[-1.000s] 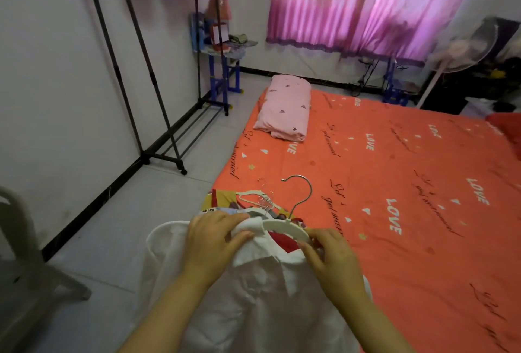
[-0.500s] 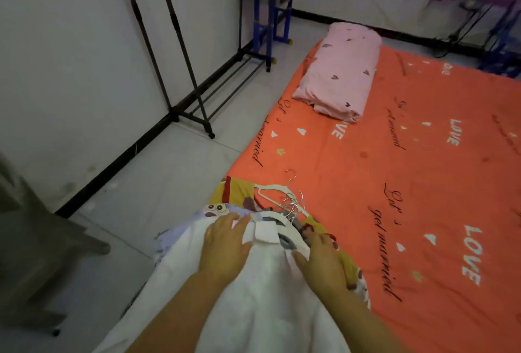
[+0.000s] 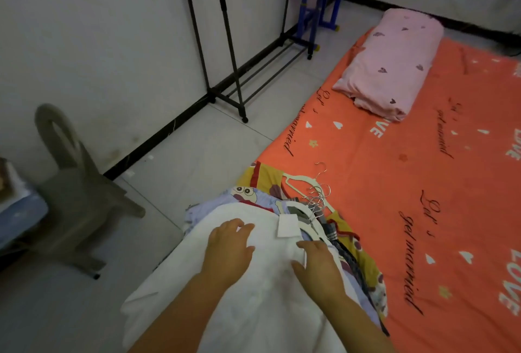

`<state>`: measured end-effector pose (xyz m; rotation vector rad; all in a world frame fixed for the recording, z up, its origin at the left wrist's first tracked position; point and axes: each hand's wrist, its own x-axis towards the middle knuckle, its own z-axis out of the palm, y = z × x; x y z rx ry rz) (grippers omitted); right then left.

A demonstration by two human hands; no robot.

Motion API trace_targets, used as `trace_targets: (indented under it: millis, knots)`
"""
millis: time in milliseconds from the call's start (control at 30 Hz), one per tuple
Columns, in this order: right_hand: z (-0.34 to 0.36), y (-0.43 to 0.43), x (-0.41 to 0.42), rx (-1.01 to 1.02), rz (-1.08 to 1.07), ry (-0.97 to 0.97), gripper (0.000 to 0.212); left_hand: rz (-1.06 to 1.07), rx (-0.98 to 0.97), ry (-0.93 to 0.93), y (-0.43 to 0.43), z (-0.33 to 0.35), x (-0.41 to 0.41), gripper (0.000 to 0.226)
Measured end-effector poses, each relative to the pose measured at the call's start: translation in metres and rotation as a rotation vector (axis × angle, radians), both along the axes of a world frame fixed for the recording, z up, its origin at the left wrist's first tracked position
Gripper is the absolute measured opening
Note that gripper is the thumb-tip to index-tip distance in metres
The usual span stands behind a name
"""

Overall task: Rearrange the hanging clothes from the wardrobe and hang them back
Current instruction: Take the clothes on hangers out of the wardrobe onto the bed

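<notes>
A white garment (image 3: 253,304) lies on top of a pile of clothes (image 3: 349,242) at the near corner of the orange mattress (image 3: 423,183). Its collar end with a white tag (image 3: 287,225) points away from me, on a white hanger. Several white hangers with metal hooks (image 3: 315,197) stick out of the pile beyond it. My left hand (image 3: 229,248) rests flat on the white garment with its fingers spread. My right hand (image 3: 318,262) lies on the garment's right edge, fingers relaxed. The black clothes rack (image 3: 222,51) stands by the wall at the left.
A pink pillow (image 3: 389,62) lies at the mattress's far end. A grey plastic chair (image 3: 73,183) stands on the tiled floor at the left. A blue frame stand (image 3: 318,11) is behind the rack. Bare floor runs between rack and mattress.
The white garment on its hanger, held up a second ago, now lies flat on the pile. Both hands let go of the hanger and rest on the cloth. The view tilted down.
</notes>
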<state>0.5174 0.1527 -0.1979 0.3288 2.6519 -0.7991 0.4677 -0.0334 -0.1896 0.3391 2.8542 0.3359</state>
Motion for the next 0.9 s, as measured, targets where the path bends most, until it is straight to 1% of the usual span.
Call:
trace_targets:
  millis: [100, 233, 333, 433, 600, 733, 833, 900]
  knots:
    - [0.024, -0.018, -0.004, 0.033, 0.099, 0.015, 0.047, 0.042, 0.005, 0.035, -0.025, 0.026, 0.009, 0.049]
    - [0.065, -0.065, 0.0, 0.085, 0.276, 0.063, 0.049, 0.156, 0.013, 0.084, -0.085, 0.068, 0.039, 0.045]
    - [0.096, -0.119, 0.009, 0.103, 0.436, 0.125, 0.05, 0.286, 0.028, 0.125, -0.144, 0.095, 0.078, 0.042]
    - [0.126, -0.19, 0.029, 0.123, 0.609, 0.199, 0.051, 0.433, 0.001, 0.171, -0.213, 0.121, 0.134, 0.044]
    - [0.17, -0.333, 0.099, 0.12, 0.917, 0.308, 0.05, 0.713, -0.052, 0.259, -0.336, 0.156, 0.267, 0.046]
    - [0.192, -0.447, 0.189, 0.084, 1.176, 0.389, 0.048, 0.974, -0.139, 0.289, -0.415, 0.177, 0.397, 0.044]
    - [0.208, -0.528, 0.261, 0.059, 1.353, 0.413, 0.053, 1.143, -0.178, 0.308, -0.461, 0.185, 0.496, 0.042]
    - [0.217, -0.575, 0.308, 0.033, 1.478, 0.428, 0.055, 1.245, -0.192, 0.327, -0.486, 0.19, 0.557, 0.046]
